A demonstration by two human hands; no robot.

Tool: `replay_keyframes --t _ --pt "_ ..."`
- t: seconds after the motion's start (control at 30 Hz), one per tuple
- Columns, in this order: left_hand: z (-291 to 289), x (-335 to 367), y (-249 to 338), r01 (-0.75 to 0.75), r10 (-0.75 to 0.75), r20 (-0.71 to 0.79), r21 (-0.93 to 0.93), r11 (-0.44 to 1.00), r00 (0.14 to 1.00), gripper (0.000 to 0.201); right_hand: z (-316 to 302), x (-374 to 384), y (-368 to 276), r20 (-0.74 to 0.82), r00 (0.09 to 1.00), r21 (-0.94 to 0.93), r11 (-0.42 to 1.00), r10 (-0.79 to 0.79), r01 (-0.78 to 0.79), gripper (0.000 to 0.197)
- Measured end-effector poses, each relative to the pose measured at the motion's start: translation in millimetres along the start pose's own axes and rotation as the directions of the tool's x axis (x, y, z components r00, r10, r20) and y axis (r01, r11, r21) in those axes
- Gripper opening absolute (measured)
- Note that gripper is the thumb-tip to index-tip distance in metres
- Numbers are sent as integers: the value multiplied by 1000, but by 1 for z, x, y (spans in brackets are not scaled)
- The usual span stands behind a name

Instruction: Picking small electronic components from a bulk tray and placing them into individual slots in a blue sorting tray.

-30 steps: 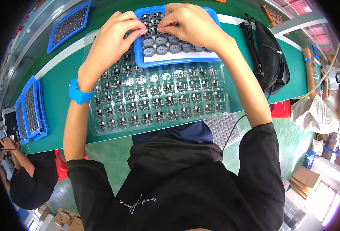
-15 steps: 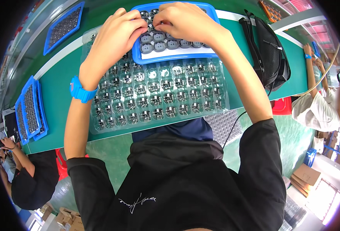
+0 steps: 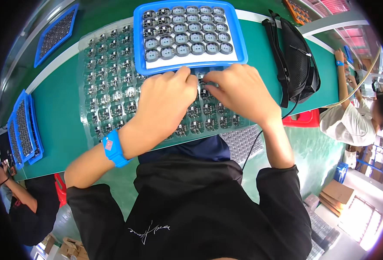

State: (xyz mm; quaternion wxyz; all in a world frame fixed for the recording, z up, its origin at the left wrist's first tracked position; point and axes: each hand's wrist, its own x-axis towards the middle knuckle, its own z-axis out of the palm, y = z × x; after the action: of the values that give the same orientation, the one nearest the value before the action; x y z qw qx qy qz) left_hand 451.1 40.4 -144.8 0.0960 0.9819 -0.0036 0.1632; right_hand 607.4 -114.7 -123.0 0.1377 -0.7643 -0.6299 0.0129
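Observation:
A clear plastic blister tray [image 3: 87, 93] holds rows of small black-and-silver electronic parts [image 3: 195, 126]. Overlapping its far side is a blue tray [image 3: 242, 56] with rows of grey rounded housings [image 3: 182, 50]; several at its far left contain dark electronic parts. Both my hands are over the clear tray, just below the blue tray's near rim. My left hand [image 3: 167, 97] is closed, its fingertips hidden behind the knuckles. Thumb and index finger of my right hand [image 3: 245, 93] pinch at a small electronic part in the clear tray. A blue band [image 3: 114, 149] circles my left wrist.
A black backpack [image 3: 299, 60] lies on the green table to the right. Blue trays of parts [image 3: 39, 128] overlap at the far left, and another blue tray [image 3: 56, 34] lies beyond the white strip. Co-workers sit at both sides. A red stool [image 3: 303, 118] stands beyond the table edge.
Both hands have moved from the blue tray toward me, down to the clear tray, uncovering the housings. The whole view has shifted slightly.

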Motion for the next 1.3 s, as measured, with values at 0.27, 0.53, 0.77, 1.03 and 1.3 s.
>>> replay_keyframes --t 0.27,0.53,0.77,1.03,1.3 --pt "-32 6 -23 37 -76 -108 -324 945 991 10 -24 18 15 -87 993 357 928 -85 111 7" --pt "-40 12 -98 103 -155 -158 -295 950 975 11 -22 99 11 -147 977 338 921 -154 196 12" --pt "-33 12 -108 71 -113 -136 -279 958 984 11 -5 109 14 -178 962 197 951 -206 240 11" --pt "-41 18 -112 44 -63 -94 -194 980 994 12 -5 113 11 -129 976 229 952 -177 203 13" --pt "-36 26 -105 -37 32 -80 -62 997 996 13 0 108 9 -228 953 190 951 -197 242 14"
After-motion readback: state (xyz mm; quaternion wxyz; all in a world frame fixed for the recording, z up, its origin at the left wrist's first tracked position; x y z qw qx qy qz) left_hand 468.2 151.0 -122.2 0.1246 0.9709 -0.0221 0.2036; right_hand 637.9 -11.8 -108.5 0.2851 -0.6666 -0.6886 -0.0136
